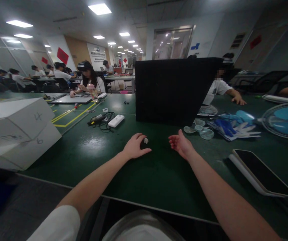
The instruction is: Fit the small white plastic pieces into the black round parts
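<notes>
My left hand [134, 146] rests low over the green table with thumb and fingers apart. A small pale, see-through thing [146, 141] sits in the gap between them; its kind is too small to make out, and I see no grip on it. To the right, my right hand [183, 145] is held palm inward, fingers loosely bent and apart, with nothing in it. Nearest to that hand are several clear round plastic pieces [206, 133] lying together. Beyond both hands stands a large black box-like panel [169, 92].
Left are stacked white boxes [15, 117], a white power bank-like block [116, 121] and black cables [100, 119]. Right lie blue and white gloves [234, 129], a blue fan [287, 118] and a phone [264, 172] on a white base. Co-workers sit across the table [91, 150].
</notes>
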Motion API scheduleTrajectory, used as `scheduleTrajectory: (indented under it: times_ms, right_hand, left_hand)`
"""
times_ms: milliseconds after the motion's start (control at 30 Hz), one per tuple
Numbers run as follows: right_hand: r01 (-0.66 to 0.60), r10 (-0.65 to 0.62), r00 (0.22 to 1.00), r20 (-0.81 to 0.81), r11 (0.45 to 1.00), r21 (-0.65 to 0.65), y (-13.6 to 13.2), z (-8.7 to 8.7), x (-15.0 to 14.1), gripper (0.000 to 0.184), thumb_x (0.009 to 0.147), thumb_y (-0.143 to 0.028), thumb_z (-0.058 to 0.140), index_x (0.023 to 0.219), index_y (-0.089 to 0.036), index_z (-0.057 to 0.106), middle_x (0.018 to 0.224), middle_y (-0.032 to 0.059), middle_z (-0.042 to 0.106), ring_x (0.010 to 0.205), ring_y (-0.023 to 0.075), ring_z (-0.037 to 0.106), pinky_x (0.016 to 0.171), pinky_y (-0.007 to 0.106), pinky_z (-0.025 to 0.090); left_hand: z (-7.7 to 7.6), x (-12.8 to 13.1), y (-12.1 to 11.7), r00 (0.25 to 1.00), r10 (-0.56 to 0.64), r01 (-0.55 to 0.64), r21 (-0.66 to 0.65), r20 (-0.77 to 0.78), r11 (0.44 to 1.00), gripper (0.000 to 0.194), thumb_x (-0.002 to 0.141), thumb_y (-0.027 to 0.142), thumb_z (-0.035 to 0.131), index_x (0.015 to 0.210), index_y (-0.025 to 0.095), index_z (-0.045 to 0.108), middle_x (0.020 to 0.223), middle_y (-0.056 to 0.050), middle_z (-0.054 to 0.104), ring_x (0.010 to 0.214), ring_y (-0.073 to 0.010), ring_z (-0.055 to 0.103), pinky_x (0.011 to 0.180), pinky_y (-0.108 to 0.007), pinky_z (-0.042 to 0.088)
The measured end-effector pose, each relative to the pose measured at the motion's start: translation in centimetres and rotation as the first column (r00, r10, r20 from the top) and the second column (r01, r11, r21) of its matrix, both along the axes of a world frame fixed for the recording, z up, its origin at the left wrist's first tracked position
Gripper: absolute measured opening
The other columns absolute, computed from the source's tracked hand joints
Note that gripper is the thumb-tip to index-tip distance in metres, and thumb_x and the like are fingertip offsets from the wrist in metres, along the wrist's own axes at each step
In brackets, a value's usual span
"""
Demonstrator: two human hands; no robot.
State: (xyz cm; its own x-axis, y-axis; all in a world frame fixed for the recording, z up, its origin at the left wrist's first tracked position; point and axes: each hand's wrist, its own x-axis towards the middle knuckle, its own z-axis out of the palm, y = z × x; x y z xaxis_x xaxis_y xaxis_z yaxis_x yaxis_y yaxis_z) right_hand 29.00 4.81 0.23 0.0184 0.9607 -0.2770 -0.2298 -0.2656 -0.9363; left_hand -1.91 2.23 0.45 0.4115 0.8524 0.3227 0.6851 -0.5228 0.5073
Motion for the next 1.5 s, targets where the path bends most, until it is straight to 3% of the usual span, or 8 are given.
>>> scheduleTrajectory:
  times_ms: [233,333,467,567,700,933,1233,1500]
  right_hand:
    - [0.049,-0.049,0.999,-0.003,0.999,0.024,-0.1,-0.5,-0.1,0.059,0.097,-0.069,0.039,0.085,-0.019,0.070,0.069,0.0074,0.065,0.054,0.0163,0.057,0.047,0.028,0.048]
    - [0.137,-0.169,0.973,0.160,0.971,0.195,-0.1,-0.8,0.0,0.047,0.091,-0.064,0.056,0.086,-0.020,0.071,0.075,0.0078,0.067,0.064,0.0193,0.061,0.054,0.030,0.050]
    - [-0.128,-0.320,0.709,0.629,0.819,0.560,1.1,-1.3,-0.3,0.036,0.085,-0.042,0.071,0.116,-0.025,0.071,0.127,0.0103,0.067,0.121,0.0295,0.057,0.099,0.044,0.049]
    - [-0.426,-0.222,0.461,0.859,0.794,0.434,2.2,-1.8,-1.3,0.040,0.085,-0.029,0.069,0.125,-0.029,0.069,0.143,0.0079,0.060,0.133,0.0315,0.050,0.113,0.052,0.036]
    - [-0.525,-0.196,0.284,0.939,0.787,0.323,2.2,-1.9,-2.5,0.026,0.088,-0.029,0.065,0.113,-0.029,0.074,0.133,0.0086,0.066,0.124,0.0337,0.056,0.108,0.055,0.037]
    - [-0.471,-0.107,0.499,0.860,0.799,0.373,0.7,-0.9,-2.0,0.014,0.079,-0.039,0.078,0.084,-0.026,0.077,0.101,0.0091,0.071,0.101,0.0314,0.061,0.095,0.050,0.046]
    - [-0.493,-0.093,0.467,0.879,0.798,0.347,-0.6,-0.5,-2.0,0.014,0.083,-0.040,0.075,0.089,-0.028,0.078,0.105,0.0085,0.072,0.101,0.0317,0.062,0.092,0.049,0.047]
    - [-0.550,-0.073,0.361,0.930,0.789,0.275,-1.8,0.9,-1.9,0.020,0.087,-0.042,0.068,0.095,-0.027,0.078,0.103,0.0070,0.072,0.088,0.0246,0.064,0.076,0.039,0.048]
  left_hand:
    - [0.2,8.0,0.9,1.000,-0.008,0.008,0.028,0.016,1.000,0.049,0.091,0.046,0.064,0.133,0.023,0.060,0.142,-0.015,0.054,0.131,-0.0325,0.053,0.107,-0.049,0.048]
    - [0.2,9.7,1.1,0.997,-0.075,0.074,0.029,0.014,0.997,0.041,0.094,0.035,0.059,0.134,0.025,0.060,0.142,-0.012,0.055,0.128,-0.0284,0.055,0.105,-0.045,0.050]
    - [0.1,9.8,1.3,0.988,-0.152,0.151,0.021,0.024,0.988,0.042,0.093,0.031,0.061,0.134,0.026,0.060,0.144,-0.010,0.054,0.127,-0.0263,0.056,0.106,-0.043,0.050]
    - [0.1,8.9,1.7,0.987,-0.123,0.124,-0.001,0.101,0.992,0.040,0.093,0.030,0.062,0.133,0.025,0.061,0.140,-0.010,0.057,0.124,-0.0249,0.058,0.107,-0.043,0.049]
    - [0.2,7.4,2.6,0.961,0.053,-0.044,-0.037,0.273,0.998,0.038,0.092,0.034,0.066,0.127,0.022,0.064,0.128,-0.013,0.065,0.116,-0.0260,0.062,0.103,-0.045,0.050]
    - [0.1,2.4,4.3,0.912,0.288,-0.283,-0.059,0.291,0.957,0.049,0.091,0.038,0.065,0.135,0.020,0.057,0.131,-0.015,0.065,0.115,-0.0288,0.063,0.097,-0.043,0.050]
    - [1.3,3.0,8.4,0.962,0.106,-0.118,-0.035,-0.250,0.992,0.066,0.082,0.029,0.068,0.146,0.026,0.053,0.153,-0.016,0.047,0.130,-0.0378,0.054,0.103,-0.049,0.047]
    - [2.5,5.9,9.2,0.901,-0.031,-0.036,-0.146,-0.433,0.989,0.044,0.081,0.027,0.070,0.125,0.022,0.071,0.129,-0.019,0.064,0.108,-0.0364,0.067,0.090,-0.048,0.053]
